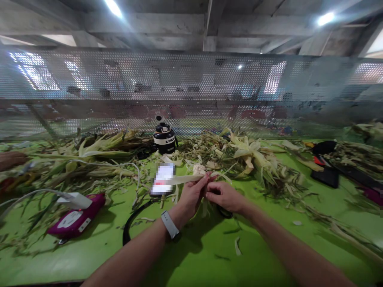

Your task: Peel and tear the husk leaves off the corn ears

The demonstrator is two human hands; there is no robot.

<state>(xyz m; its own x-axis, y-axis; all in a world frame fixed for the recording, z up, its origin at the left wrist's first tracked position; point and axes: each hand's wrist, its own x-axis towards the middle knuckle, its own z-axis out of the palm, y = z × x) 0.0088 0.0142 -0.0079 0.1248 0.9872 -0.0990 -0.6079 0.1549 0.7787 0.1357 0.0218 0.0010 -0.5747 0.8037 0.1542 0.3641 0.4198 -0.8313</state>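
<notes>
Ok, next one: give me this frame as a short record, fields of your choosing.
left hand: fingers pinched at a pale husk strip
right hand: fingers curled, close beside the left; grip unclear
left wrist: watch with a light strap
surface: green table
husks: leafy pile beyond the hands, to the right
electronics: phone left of the hands, screen pixelated; magenta power block with white charger
bottle: black bottle, upright, lid raised
backdrop: perforated panel

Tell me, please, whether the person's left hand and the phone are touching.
Apart. The head view shows it: a gap with green tabletop and bits of husk separates the left hand from the phone.
</notes>
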